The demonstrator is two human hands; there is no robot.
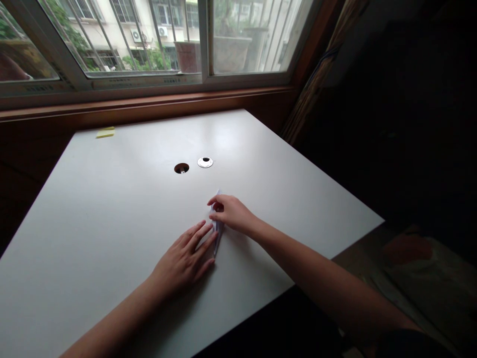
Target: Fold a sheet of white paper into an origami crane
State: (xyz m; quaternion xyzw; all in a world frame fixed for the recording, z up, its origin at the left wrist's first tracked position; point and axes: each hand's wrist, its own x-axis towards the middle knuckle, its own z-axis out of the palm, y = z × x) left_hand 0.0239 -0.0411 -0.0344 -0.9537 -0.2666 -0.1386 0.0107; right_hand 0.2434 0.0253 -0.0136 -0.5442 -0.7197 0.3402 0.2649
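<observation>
A narrow piece of folded white paper stands out from the white tabletop between my two hands, its pointed far tip just showing past my right fingers. My left hand lies nearly flat on the table, fingers stretched out, with the fingertips touching the paper's left side. From the right, my right hand reaches over the paper, thumb and fingers curled in a pinch on its upper part. Those fingers hide some of the folds.
Beyond my hands, the white table has a round hole with a white ring-shaped cover beside it. Yellow sticky notes lie near the far left edge. A barred window rises behind the table; the right side is dark.
</observation>
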